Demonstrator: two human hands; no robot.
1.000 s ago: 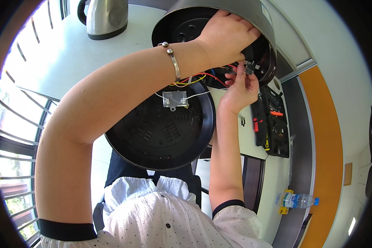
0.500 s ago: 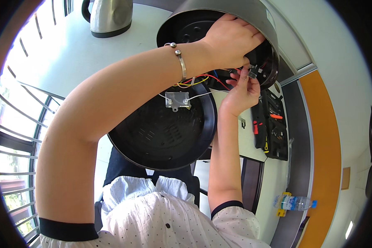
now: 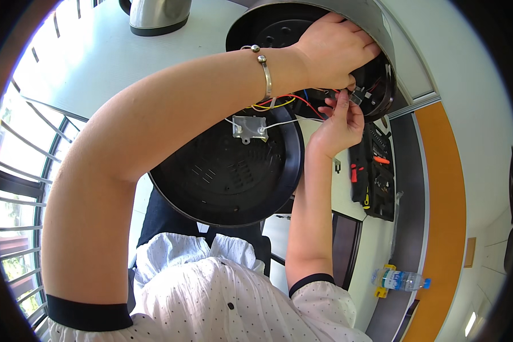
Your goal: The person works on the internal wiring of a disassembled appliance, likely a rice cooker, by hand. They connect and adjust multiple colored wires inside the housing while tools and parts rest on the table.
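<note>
A dark round housing of a kitchen appliance (image 3: 268, 35) lies on its side at the far right, its open end toward me. Inside it my left hand (image 3: 336, 51) grips the wall; its fingertips are hidden and its thumb reaches down to the right fingertips. Between thumb and fingers my right hand (image 3: 343, 119) pinches a small dark electrical part (image 3: 357, 95) at the housing's lower rim. Red, yellow and blue wires (image 3: 288, 101) run below my left wrist. Nearer me is the round black base cover (image 3: 228, 188), carrying a clear box (image 3: 249, 129) with white leads.
A steel kettle (image 3: 161, 14) stands at the far left on the table (image 3: 97, 68). Right of my right forearm lies an open black tool case (image 3: 377, 176), with a small metal clip (image 3: 337, 165) beside it. Farther right is a plastic bottle (image 3: 402, 280).
The whole view has shifted slightly, so the housing and kettle sit higher and further right. Both hands keep their places at the housing, the right still pinching the small part.
</note>
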